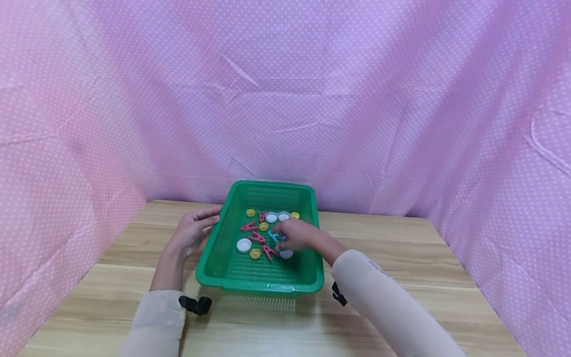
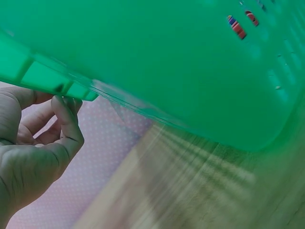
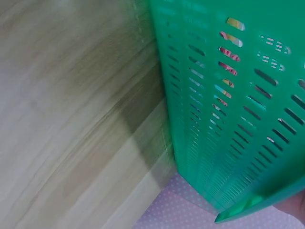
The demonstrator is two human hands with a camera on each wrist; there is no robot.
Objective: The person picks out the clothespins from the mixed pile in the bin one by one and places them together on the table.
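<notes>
A green basket [image 1: 258,285] stands on the table, holding red clothespins [image 1: 257,237], white caps [image 1: 244,245], yellow caps [image 1: 255,254] and a light blue clothespin [image 1: 273,237]. At its left rim my left hand [image 1: 192,233] grips the edge with thumb and fingertips; the left wrist view shows the bent thumb [image 2: 69,126] against the lip. My right hand [image 1: 296,234] reaches over the right rim into the basket. Its thumb and forefinger are spread apart around the blue clothespin, and a darker blue piece shows beneath. Under this hand a white cap [image 1: 286,254] is partly covered.
The wooden table [image 1: 379,243] extends on both sides of the basket. A pink dotted cloth [image 1: 285,99] hangs behind and along the sides. Slotted basket walls [image 3: 228,119] rise beside the right wrist. Black straps with small devices [image 1: 196,305] sit at both wrists.
</notes>
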